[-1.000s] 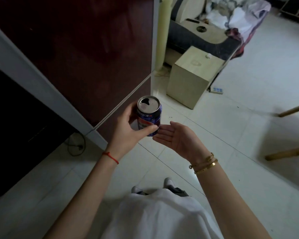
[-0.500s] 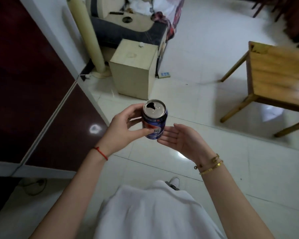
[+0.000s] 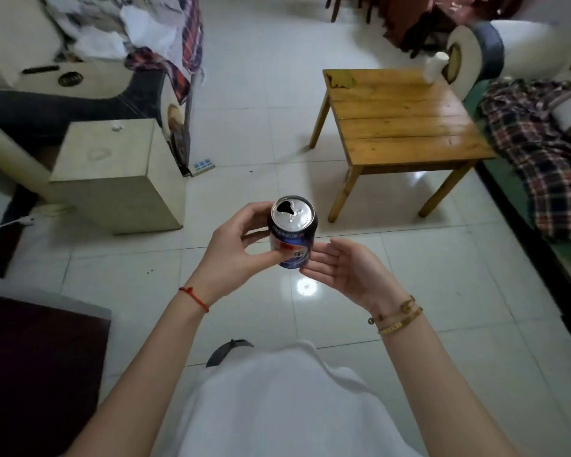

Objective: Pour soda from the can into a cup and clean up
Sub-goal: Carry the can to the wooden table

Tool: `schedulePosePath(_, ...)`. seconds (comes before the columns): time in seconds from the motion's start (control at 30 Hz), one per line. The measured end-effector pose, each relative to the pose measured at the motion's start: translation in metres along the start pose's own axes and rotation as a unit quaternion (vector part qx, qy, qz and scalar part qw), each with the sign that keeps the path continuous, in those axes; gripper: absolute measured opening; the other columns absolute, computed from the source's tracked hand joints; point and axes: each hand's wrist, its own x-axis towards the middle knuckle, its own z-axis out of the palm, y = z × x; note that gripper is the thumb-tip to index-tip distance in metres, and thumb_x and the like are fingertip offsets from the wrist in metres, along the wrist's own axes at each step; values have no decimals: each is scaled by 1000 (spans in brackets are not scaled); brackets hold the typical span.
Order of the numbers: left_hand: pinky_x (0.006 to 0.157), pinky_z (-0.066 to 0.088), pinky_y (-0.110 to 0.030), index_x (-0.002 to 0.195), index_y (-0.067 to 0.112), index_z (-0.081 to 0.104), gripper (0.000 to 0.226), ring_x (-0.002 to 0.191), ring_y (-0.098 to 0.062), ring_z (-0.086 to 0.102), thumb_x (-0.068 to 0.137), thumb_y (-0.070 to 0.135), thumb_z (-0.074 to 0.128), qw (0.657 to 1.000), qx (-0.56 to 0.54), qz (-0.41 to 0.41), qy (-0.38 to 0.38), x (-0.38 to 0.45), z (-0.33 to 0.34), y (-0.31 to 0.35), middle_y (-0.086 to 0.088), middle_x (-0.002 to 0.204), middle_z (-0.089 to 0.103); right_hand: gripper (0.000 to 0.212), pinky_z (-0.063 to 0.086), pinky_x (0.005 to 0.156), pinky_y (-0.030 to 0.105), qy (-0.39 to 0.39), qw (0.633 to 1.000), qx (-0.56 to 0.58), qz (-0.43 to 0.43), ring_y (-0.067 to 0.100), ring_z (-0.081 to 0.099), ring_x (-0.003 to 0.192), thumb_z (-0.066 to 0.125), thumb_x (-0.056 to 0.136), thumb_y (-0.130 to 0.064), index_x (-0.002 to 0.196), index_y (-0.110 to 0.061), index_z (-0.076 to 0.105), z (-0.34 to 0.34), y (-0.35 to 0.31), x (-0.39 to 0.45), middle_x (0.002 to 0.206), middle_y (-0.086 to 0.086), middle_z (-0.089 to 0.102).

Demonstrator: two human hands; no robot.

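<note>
Since the last frame the view has swung right, so the whole desk (image 3: 399, 123) now shows ahead instead of just its corner. Closest in, the left hand (image 3: 234, 255) has its fingers (image 3: 261, 257) and thumb wrapped round the can (image 3: 293, 235), upright, already opened, above the floor. Right hand (image 3: 346, 270) sits just beside it, palm up, fingers relaxed, holding nothing. Further off, a white cup (image 3: 434, 65) stands at the desk's far corner. Looks like pouring hasn't started, and cleanup is all still to do.
</note>
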Motion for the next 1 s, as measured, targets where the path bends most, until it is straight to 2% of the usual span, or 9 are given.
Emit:
schedulePosePath(0.13, 100, 50, -33, 122, 18, 58, 61, 116, -14, 62, 69, 9, 87, 999, 18, 19, -44, 53, 38, 7, 5, 120, 66, 45, 58, 87, 37, 32, 997, 65, -26, 37, 66, 107, 32, 102, -20, 125, 11, 55, -39, -30, 7, 117, 28, 66)
schedulePosePath(0.37, 97, 52, -27, 123, 18, 58, 63, 114, -8, 62, 68, 12, 87, 992, 36, 40, -116, 143, 103, 15, 7, 120, 66, 44, 58, 87, 39, 89, 981, 157, -71, 37, 67, 107, 32, 103, -22, 123, 9, 57, -102, -77, 23, 114, 26, 68)
schedulePosePath(0.6, 98, 51, -27, 125, 20, 57, 66, 113, -5, 62, 67, 17, 88, 985, 35, 49, -163, 251, 168, 28, 10, 121, 65, 43, 55, 91, 41, 135, 971, 179, -87, 38, 66, 109, 31, 104, -21, 122, 9, 57, -163, -164, 55, 115, 27, 67)
schedulePosePath(0.73, 99, 51, -28, 124, 17, 57, 65, 113, -7, 62, 67, 12, 88, 982, 19, 59, -177, 320, 202, 39, 7, 121, 66, 42, 55, 92, 42, 159, 967, 178, -94, 38, 65, 110, 32, 103, -21, 115, 8, 60, -195, -226, 80, 115, 28, 67)
schedulePosePath(0.9, 101, 49, -34, 124, 24, 57, 69, 116, -10, 62, 61, 30, 86, 978, 6, 68, -195, 398, 240, 52, 8, 124, 65, 43, 49, 101, 45, 169, 962, 187, -104, 39, 65, 110, 33, 103, -20, 121, 10, 57, -234, -293, 110, 115, 28, 67)
schedulePosePath(1.0, 103, 48, -39, 125, 27, 57, 69, 119, -11, 60, 62, 30, 85, 975, 21, 71, -208, 438, 257, 56, 10, 125, 64, 43, 50, 100, 45, 164, 962, 191, -109, 37, 66, 109, 33, 104, -21, 123, 9, 56, -254, -324, 124, 114, 26, 68)
